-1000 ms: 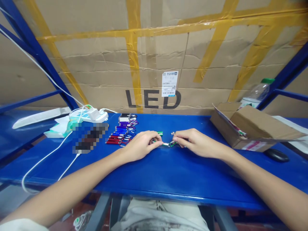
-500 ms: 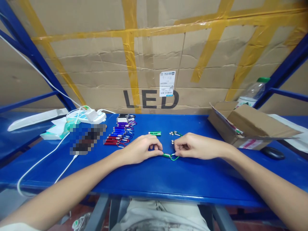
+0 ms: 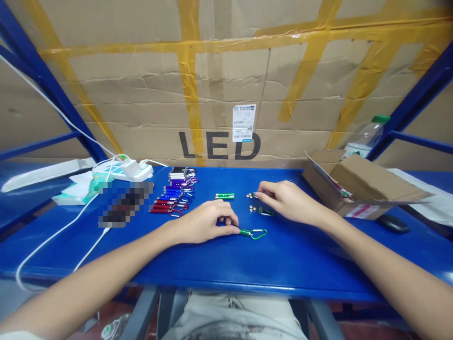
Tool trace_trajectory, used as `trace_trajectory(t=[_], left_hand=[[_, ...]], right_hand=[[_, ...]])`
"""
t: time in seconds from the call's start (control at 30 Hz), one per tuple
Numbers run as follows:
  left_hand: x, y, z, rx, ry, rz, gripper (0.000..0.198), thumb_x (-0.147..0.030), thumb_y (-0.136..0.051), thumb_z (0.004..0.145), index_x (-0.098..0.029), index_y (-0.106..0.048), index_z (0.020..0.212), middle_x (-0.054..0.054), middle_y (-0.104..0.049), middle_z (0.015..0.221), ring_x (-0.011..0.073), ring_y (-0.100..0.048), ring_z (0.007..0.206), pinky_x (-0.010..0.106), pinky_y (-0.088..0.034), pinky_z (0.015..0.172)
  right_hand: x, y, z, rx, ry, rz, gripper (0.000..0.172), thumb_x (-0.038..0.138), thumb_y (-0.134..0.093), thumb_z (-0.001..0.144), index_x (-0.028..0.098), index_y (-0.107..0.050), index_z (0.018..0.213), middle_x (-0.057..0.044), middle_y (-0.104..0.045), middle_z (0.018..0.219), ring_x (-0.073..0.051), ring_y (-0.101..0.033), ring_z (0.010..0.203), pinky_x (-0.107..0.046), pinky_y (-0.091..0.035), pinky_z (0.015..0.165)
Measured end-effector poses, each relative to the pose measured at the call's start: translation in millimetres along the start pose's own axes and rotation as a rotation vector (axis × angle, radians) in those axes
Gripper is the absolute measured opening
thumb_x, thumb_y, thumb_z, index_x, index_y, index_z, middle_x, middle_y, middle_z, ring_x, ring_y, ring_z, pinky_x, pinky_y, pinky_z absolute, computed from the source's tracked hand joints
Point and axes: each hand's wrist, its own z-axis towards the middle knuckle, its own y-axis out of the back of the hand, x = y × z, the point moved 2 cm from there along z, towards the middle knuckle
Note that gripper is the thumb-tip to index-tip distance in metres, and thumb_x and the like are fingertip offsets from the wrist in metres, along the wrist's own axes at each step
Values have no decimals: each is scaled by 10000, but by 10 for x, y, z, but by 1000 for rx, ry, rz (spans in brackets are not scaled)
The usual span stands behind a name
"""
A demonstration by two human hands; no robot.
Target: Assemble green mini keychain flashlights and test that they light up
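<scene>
Fingers of the left hand are clamped on a green penlight at the bench. Right hand: fingers bunched by small metal parts beyond the penlight; grip cannot be told. Green tubes are laid behind the penlight, coloured penlights to its left, opened box to its right.
</scene>
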Motion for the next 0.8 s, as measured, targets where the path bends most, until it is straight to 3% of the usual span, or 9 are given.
trace_trajectory(t=[0.13,0.33,0.53,0.8], left_hand=[[33,-7,3,-52,11,61,169,-322,-664,1087,-197,-771,1047,28,-743,1009,189,-673,962,336,-485,962],[146,46,5,-245,73,247,291,-295,-481,1149,-214,-738,1258,99,-667,1318,263,-601,1207,447,-465,1128],[236,13,-3,-200,112,267,392,-290,-431,1150,-217,-594,1500,114,-644,1440,288,-581,1260,497,-479,1162],[276,-20,-20,-170,147,329,395,-339,-495,1133,-223,-621,1489,122,-620,1387,305,-577,1247,506,-504,1152]], right_hand=[[-25,-11,5,0,-18,-48,197,310,-497,1090,228,-635,974,-9,-683,738,-200,-617,657,-305,-326,660],[-39,-75,7,57,55,-6,139,220,-539,1058,223,-675,1027,-36,-757,895,-215,-678,776,-311,-424,722],[-47,-162,-8,89,208,34,202,305,-555,1093,218,-731,1140,-103,-725,1093,-271,-694,994,-389,-522,895],[-64,-233,-13,117,254,4,191,333,-612,1088,214,-734,1175,-118,-738,1137,-308,-664,1070,-464,-508,984]])
